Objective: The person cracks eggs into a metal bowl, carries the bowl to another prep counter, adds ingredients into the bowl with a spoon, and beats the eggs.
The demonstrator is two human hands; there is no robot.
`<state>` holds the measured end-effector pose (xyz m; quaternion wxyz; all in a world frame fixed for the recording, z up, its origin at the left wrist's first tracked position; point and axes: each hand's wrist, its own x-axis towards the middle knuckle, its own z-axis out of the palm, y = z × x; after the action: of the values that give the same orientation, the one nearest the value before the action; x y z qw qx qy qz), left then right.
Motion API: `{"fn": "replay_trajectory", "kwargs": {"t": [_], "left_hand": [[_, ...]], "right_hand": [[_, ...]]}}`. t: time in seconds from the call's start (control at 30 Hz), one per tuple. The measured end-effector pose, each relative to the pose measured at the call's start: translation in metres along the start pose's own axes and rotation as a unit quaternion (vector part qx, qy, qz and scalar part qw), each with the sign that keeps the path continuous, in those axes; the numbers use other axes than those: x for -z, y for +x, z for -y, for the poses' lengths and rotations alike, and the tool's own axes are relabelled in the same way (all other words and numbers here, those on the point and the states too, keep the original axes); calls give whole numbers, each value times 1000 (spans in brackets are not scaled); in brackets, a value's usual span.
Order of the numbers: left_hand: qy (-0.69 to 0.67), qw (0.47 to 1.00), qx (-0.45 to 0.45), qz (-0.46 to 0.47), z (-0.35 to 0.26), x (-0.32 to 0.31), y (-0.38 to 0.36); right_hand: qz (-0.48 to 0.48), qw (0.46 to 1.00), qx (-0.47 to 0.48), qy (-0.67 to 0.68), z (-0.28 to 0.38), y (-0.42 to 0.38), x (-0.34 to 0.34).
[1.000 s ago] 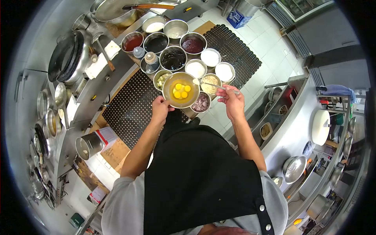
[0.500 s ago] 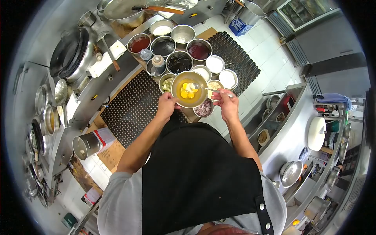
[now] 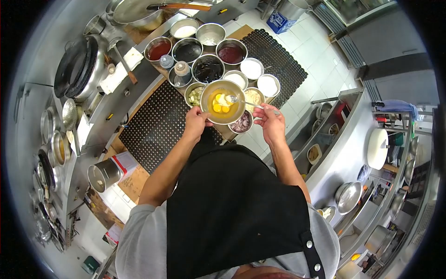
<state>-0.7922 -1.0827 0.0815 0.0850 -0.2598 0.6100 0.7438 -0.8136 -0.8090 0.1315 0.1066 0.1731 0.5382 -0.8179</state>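
My left hand (image 3: 197,122) grips the rim of a metal bowl (image 3: 227,120) at its lower left. Raw eggs with several whole yolks (image 3: 220,106) lie in it. Between the fingers of my right hand (image 3: 270,122) is the handle of a spoon (image 3: 250,103); its head reaches into the bowl by the yolks, with something pale at it. Under and around the bowl stand a bowl of chopped purple onion (image 3: 240,123), a bowl of pale minced pieces (image 3: 253,96) and a bowl of green chopped pieces (image 3: 193,96), partly covered by the held bowl.
Further off are bowls of dark sauce (image 3: 208,69), red sauce (image 3: 158,48) and white powder (image 3: 252,68), with squeeze bottles (image 3: 182,69). Black rubber mats (image 3: 153,125) cover the floor. A stove counter with woks (image 3: 76,69) runs left; a steel counter (image 3: 346,153) stands right.
The view has shifted slightly, so the sauce bowls appear higher and further left. My hands still hold the egg bowl and spoon; the spoon's head stays by the yolks.
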Motion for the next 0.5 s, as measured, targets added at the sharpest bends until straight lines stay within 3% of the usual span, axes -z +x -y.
{"fn": "replay_trajectory", "kwargs": {"t": [0.23,0.27,0.3,0.33,0.5], "left_hand": [[23,1000,9,-2,11,17,6],[17,1000,16,-10,14,22,6],[12,1000,23,-18,17,28,7],[3,1000,18,-19,20,32,8],[-18,999,21,-44,16,45,4]], "right_hand": [[-40,995,15,94,23,-4,35],[-81,991,69,-81,18,4,46],[-120,953,117,-253,12,12,57],[-126,923,165,-325,9,19,62],[-136,943,144,-267,7,75,55]]}}
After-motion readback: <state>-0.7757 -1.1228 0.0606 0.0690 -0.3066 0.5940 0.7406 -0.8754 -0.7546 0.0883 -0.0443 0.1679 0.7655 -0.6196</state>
